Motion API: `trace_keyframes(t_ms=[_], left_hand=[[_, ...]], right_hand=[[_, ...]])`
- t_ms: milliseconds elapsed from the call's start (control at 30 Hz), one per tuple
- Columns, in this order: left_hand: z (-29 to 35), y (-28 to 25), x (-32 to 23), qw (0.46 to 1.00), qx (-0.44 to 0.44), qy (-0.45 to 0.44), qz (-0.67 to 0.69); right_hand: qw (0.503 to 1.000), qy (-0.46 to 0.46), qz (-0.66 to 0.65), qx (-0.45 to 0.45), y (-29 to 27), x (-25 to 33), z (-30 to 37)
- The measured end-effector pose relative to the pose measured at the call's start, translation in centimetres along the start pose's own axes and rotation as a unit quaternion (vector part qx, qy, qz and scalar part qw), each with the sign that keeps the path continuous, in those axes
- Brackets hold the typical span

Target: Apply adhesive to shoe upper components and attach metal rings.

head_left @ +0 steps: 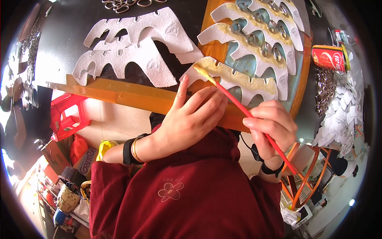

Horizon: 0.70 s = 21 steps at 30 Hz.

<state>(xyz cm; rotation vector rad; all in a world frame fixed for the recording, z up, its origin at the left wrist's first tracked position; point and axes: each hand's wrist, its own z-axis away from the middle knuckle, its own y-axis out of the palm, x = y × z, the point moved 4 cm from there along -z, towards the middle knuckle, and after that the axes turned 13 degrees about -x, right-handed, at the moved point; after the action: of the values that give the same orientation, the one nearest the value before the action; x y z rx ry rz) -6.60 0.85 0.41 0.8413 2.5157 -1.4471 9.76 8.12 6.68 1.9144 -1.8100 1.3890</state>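
My right hand (274, 129) grips the long red handle of a brush (234, 101). Its tip, coated in yellowish paste, touches the left end of a white scalloped piece (254, 83) at the table's near edge. Yellowish coating shows along that piece's upper band. My left hand (195, 109) rests at the piece's near side, little finger spread outward and the other fingers bent over its edge; the thumb is hidden. Beyond it, several similar coated pieces (274, 59) overlap in a row, with metal rings (266, 48) set on them.
Uncoated white scalloped pieces (123, 59) lie on the dark table (59, 47) at left. Loose metal rings (123, 4) sit at the far edge. At right are a red can (328, 58), a heap of metal parts (325, 89) and white scraps (342, 115). A red plastic stool (69, 115) stands below left.
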Motion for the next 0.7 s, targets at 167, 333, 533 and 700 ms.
trace_keyframes(t_ms=[167, 333, 533, 700], left_hand=[[-0.1, -0.4, 0.1, 1.0, 0.023, 0.01, 0.0], [-0.2, -0.2, 0.0, 1.0, 0.018, 0.01, 0.001], [-0.2, -0.2, 0.0, 1.0, 0.018, 0.011, 0.002], [-0.1, -0.2, 0.0, 1.0, 0.012, -0.002, 0.001]], right_hand=[[0.999, 0.005, 0.038, -0.032, -1.0, -0.5, 0.2], [0.998, 0.008, 0.051, -0.04, -1.6, -0.4, 0.9], [0.998, 0.016, 0.035, -0.056, -1.4, -0.2, 1.0], [0.999, 0.006, 0.026, -0.033, -2.6, 0.1, 1.9]])
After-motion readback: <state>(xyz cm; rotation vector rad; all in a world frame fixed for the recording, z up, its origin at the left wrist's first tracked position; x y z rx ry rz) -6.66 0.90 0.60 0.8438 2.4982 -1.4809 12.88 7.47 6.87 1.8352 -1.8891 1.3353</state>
